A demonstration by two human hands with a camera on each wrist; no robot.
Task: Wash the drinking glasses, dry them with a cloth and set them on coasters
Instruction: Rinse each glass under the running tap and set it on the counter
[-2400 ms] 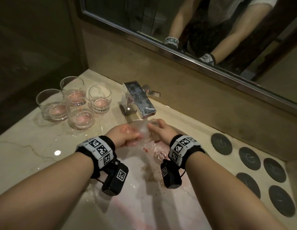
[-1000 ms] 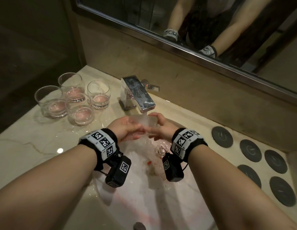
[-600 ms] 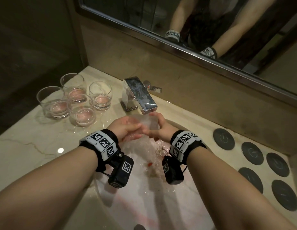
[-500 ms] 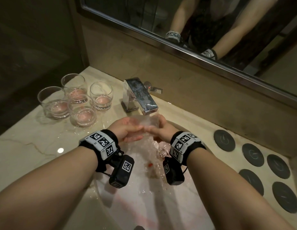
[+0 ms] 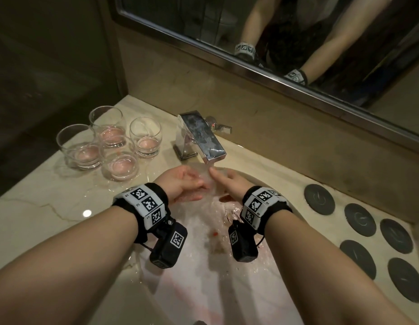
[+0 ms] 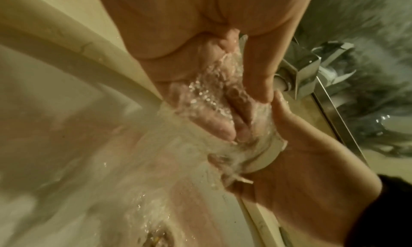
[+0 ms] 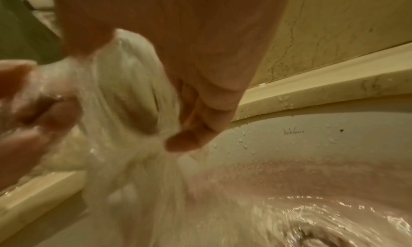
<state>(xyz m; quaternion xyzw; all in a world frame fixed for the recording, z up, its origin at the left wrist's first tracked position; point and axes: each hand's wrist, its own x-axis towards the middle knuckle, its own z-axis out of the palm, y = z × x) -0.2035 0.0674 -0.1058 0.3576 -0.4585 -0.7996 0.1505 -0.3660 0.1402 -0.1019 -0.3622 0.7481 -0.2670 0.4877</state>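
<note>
Water (image 5: 209, 167) is running over glass (image 7: 133, 71); right hand (image 5: 230, 185) is gripping it, left hand (image 5: 180, 181) pinching its wall. Turning it slowly is probably cleaning all sides.

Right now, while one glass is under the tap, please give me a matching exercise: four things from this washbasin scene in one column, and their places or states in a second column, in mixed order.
Things
1. clear drinking glass
2. four clear glasses with pink dregs
3. dark round coasters
4. square chrome faucet

Places or states
A. lying bare on the marble counter, right of the white basin
B. standing together on the counter, left of the faucet
C. held in the running water
D. pouring water

Pairs: 1-C, 2-B, 3-A, 4-D
</note>
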